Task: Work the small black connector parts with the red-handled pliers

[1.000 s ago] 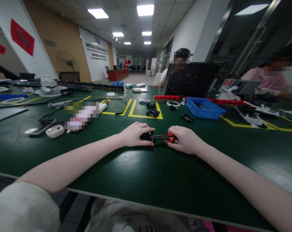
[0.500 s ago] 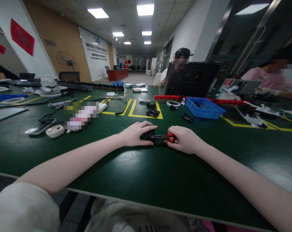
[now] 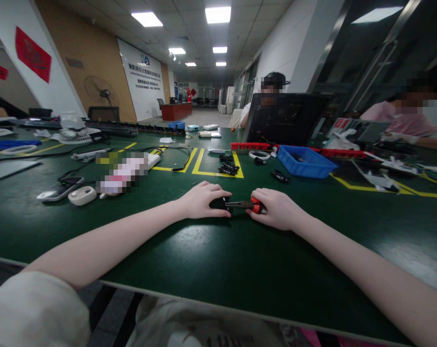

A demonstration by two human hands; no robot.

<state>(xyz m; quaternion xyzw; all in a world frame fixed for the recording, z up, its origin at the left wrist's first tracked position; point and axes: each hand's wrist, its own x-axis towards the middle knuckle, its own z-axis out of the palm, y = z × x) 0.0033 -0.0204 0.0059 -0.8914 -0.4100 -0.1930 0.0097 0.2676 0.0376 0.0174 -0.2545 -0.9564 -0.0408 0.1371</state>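
My right hand (image 3: 272,208) is closed around the red-orange handles of a pair of needle-nose pliers (image 3: 242,205). Its jaws point left and reach a small black part (image 3: 221,203) lying low over the green table. Thumb and fingers of my left hand (image 3: 205,201) curve around that black part from the left and hold it at its edges. The part's exact kind is too dark and small to make out. Beyond my hands lies a small pile of black pieces (image 3: 229,168), with another black piece (image 3: 280,176) to its right.
A blue bin (image 3: 307,163) stands at the right behind my right hand. Behind it are red strips (image 3: 250,146) and a dark monitor (image 3: 283,118). Left of me lie a beige rounded case (image 3: 82,196), a grey device (image 3: 61,189) and cables. Co-workers sit across and to the right.
The fingers of my left hand have closed in slightly on the small black part, which has shifted a little. The pliers stay at it, almost unmoved.
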